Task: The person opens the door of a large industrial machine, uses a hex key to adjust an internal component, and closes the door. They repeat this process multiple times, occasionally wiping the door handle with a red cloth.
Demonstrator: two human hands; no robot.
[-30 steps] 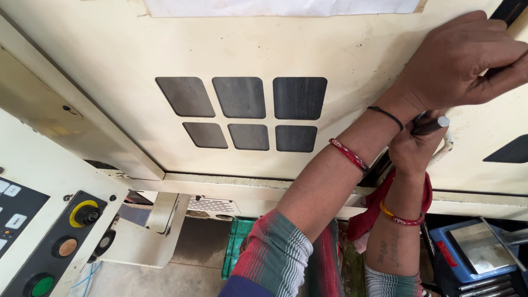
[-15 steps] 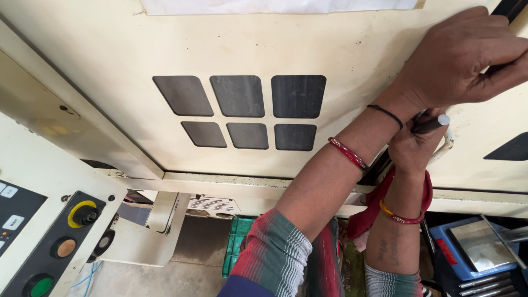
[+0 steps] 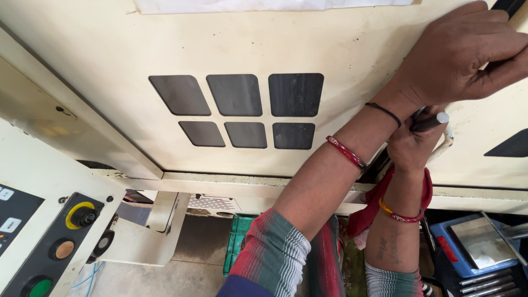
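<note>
Filling most of the view, a cream machine panel [image 3: 341, 49] carries six dark squares [image 3: 242, 110] at its middle. Right of those squares, the left hand [image 3: 467, 55] lies flat against the panel, its fingers [image 3: 506, 52] pressed together and curled over a dark bar at the top corner. Just below it, the right hand [image 3: 410, 146] makes a fist around a dark tool [image 3: 432, 120], whose pale tip pokes out past the fingers toward the panel's right edge.
</note>
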